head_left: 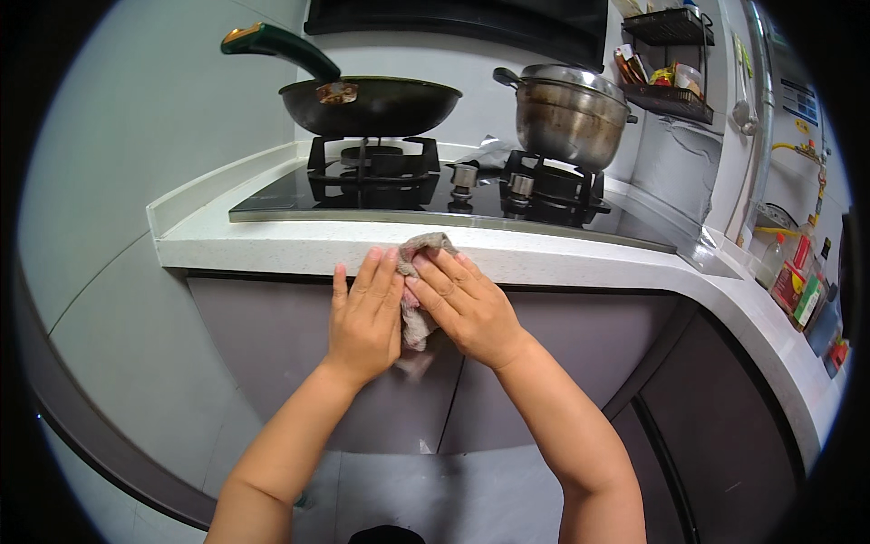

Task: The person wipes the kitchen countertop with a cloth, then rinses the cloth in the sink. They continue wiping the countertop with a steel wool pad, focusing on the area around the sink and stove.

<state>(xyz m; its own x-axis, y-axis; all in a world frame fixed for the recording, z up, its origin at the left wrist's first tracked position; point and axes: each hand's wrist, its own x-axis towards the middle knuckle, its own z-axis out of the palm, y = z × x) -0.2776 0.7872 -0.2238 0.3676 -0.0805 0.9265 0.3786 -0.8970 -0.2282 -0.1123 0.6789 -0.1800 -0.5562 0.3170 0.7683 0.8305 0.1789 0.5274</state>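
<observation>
A crumpled grey-beige cloth (pixel 419 328) hangs over the front edge of the white countertop (pixel 299 252), between my two hands. My right hand (pixel 467 308) presses it against the edge, with its fingers over the upper part of the cloth. Beside it, my left hand (pixel 365 315) lies with fingers stretched upward against the counter's front, its inner side touching the cloth. The left thumb is mostly hidden. The cloth's lower end dangles in front of the grey cabinet doors (pixel 272 326) and looks slightly blurred.
Behind my hands is a black gas hob (pixel 362 204) carrying a green-handled wok (pixel 381 107) and a lidded steel pot (pixel 571 118). Two control knobs (pixel 464 179) stand between the burners. Bottles (pixel 797 281) line the right counter, below a black wall rack (pixel 671 100).
</observation>
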